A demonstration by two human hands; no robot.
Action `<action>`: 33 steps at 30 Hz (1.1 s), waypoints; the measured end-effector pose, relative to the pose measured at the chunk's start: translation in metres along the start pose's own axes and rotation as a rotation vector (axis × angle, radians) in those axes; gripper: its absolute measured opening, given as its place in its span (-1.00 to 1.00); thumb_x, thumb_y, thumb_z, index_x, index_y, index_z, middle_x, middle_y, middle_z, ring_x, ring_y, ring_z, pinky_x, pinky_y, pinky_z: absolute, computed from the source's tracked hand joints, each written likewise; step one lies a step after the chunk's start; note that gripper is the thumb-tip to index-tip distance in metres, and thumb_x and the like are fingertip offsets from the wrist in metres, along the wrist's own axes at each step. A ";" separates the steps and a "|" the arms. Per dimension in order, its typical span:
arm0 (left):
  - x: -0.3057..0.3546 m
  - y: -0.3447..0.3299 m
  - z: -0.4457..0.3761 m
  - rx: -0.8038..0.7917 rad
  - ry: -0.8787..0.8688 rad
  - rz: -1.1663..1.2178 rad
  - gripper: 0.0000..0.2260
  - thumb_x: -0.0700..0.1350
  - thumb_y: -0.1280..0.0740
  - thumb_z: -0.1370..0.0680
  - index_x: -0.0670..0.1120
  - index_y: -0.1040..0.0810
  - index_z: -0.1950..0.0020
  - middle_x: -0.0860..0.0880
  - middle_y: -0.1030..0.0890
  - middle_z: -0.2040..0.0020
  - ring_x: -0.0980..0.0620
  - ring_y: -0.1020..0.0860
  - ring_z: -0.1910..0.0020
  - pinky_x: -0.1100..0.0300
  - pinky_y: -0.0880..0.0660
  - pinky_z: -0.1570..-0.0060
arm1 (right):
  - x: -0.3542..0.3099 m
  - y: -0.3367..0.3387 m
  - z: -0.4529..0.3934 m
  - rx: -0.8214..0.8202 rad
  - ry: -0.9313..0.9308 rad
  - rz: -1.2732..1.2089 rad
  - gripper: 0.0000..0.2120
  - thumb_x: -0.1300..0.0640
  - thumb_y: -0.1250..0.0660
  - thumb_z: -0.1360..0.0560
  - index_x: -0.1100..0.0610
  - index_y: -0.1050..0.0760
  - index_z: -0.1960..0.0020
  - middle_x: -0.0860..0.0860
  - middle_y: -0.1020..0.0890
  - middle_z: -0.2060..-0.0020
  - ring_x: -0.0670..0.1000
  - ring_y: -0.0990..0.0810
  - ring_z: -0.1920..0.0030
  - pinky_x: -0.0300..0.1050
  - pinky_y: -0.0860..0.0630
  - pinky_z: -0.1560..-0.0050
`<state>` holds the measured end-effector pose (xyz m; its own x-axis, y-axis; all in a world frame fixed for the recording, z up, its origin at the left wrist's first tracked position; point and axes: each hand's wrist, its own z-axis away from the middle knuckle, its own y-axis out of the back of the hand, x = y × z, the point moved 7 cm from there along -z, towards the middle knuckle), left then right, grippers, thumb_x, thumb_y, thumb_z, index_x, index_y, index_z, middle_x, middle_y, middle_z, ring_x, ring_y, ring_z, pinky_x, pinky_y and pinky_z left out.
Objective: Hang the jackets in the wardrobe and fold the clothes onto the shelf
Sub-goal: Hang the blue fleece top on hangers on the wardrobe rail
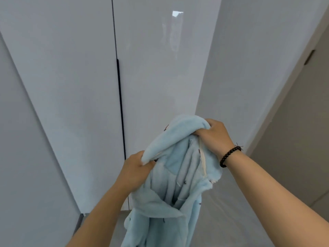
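Note:
A light blue fleece jacket with small dark marks hangs between my hands in front of the white wardrobe. My left hand grips the jacket's upper edge at the lower left. My right hand, with a black bead bracelet on its wrist, grips the fabric higher up on the right. The jacket's lower part drops out of view at the bottom. The wardrobe doors are closed, with a dark vertical gap and handle strip between them.
Glossy white door panels fill the view ahead and to the left. A white side panel stands at the right, and beyond it a beige wall. Pale floor shows below my arms.

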<state>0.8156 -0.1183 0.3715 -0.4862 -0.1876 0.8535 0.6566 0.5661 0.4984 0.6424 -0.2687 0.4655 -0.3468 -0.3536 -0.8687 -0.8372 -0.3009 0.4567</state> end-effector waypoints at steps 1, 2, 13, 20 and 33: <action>-0.001 0.008 -0.006 0.050 0.028 0.055 -0.93 -0.17 -0.32 -0.53 -0.05 -0.59 0.10 -0.07 -0.64 0.18 -0.01 -0.54 0.22 0.16 -0.42 0.22 | 0.001 0.000 -0.010 -0.004 0.028 0.060 -0.78 0.18 -0.34 -0.40 0.36 -0.45 0.18 0.07 -0.49 0.33 -0.02 -0.40 0.30 -0.15 -0.35 0.28; 0.000 0.015 -0.011 0.100 0.063 0.132 -0.94 -0.16 -0.34 -0.53 -0.05 -0.61 0.10 -0.07 -0.66 0.17 -0.02 -0.56 0.20 0.15 -0.43 0.20 | 0.002 -0.001 -0.019 -0.007 0.055 0.117 -0.81 0.18 -0.35 -0.40 0.29 -0.42 0.26 0.04 -0.46 0.37 -0.04 -0.37 0.35 -0.22 -0.31 0.33; 0.021 0.033 -0.030 0.096 -0.022 0.973 -0.75 -0.14 -0.47 -0.19 0.01 -0.73 0.16 -0.04 -0.71 0.13 0.05 -0.67 0.13 0.22 -0.59 0.17 | -0.061 -0.077 -0.052 -0.306 0.235 -0.259 -0.87 0.29 -0.30 -0.45 0.16 -0.59 0.06 0.02 -0.69 0.10 -0.02 -0.64 0.06 -0.11 -0.57 0.04; -0.024 0.042 -0.051 0.139 0.162 1.115 -0.85 -0.10 -0.48 -0.27 -0.09 -0.73 0.20 -0.11 -0.70 0.17 -0.01 -0.68 0.18 0.20 -0.60 0.24 | -0.123 -0.162 -0.062 -0.480 0.434 -0.189 -0.82 0.33 -0.22 -0.47 0.22 -0.56 0.00 0.05 -0.67 0.07 0.00 -0.61 0.05 -0.10 -0.57 0.03; -0.125 0.140 -0.135 0.282 0.360 1.113 -0.77 -0.11 -0.19 -0.60 -0.13 -0.62 0.02 -0.09 -0.71 0.16 -0.06 -0.63 0.11 0.03 -0.49 0.10 | -0.105 -0.288 -0.159 -0.617 0.072 -0.209 -0.69 0.13 -0.44 -0.45 0.05 -0.54 -0.18 0.05 -0.65 -0.08 0.05 -0.64 -0.08 0.04 -0.57 -0.15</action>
<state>1.0459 -0.1241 0.3549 0.4858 0.3272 0.8105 0.4431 0.7072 -0.5510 0.9866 -0.2854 0.4558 -0.1554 -0.2846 -0.9460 -0.4804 -0.8149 0.3241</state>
